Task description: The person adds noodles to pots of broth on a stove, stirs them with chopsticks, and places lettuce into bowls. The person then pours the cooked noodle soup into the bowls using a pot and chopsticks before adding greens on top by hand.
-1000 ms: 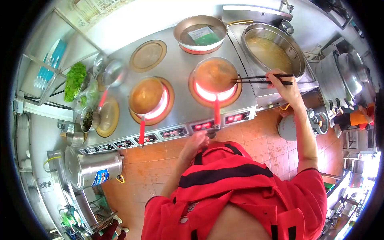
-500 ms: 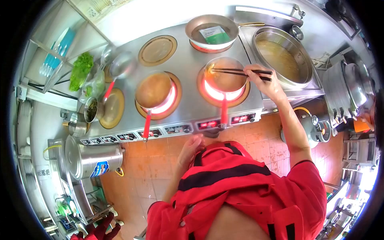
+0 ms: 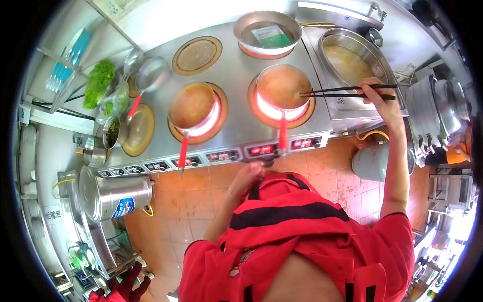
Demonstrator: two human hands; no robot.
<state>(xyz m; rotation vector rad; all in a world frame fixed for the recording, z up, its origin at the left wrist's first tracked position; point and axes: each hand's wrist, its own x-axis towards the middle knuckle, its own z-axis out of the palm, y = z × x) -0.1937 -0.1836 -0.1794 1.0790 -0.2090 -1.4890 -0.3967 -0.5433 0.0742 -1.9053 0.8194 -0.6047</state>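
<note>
My right hand (image 3: 380,100) holds a pair of long dark chopsticks (image 3: 334,92), whose tips dip into the orange-brown broth of the right saucepan (image 3: 283,87). That pan sits on a glowing red burner, its red handle toward me. A second saucepan (image 3: 192,106) with similar broth stands on the glowing burner to its left. Low before my body, by the stove's front edge, is my left hand (image 3: 249,176); its fingers look bent and blurred, and I cannot make out whether they hold anything.
A wide pan (image 3: 268,24) with a green-and-white packet stands at the back. On the right is a big pot of broth (image 3: 347,63). Lettuce (image 3: 99,83), a ladle-like pan (image 3: 151,74) and a small pot (image 3: 111,133) are left. A person's red sleeve (image 3: 126,287) shows bottom left.
The chopsticks first reached deeper into the right saucepan, then drew back to its right side along with my right hand. My left hand stays low near the stove front.
</note>
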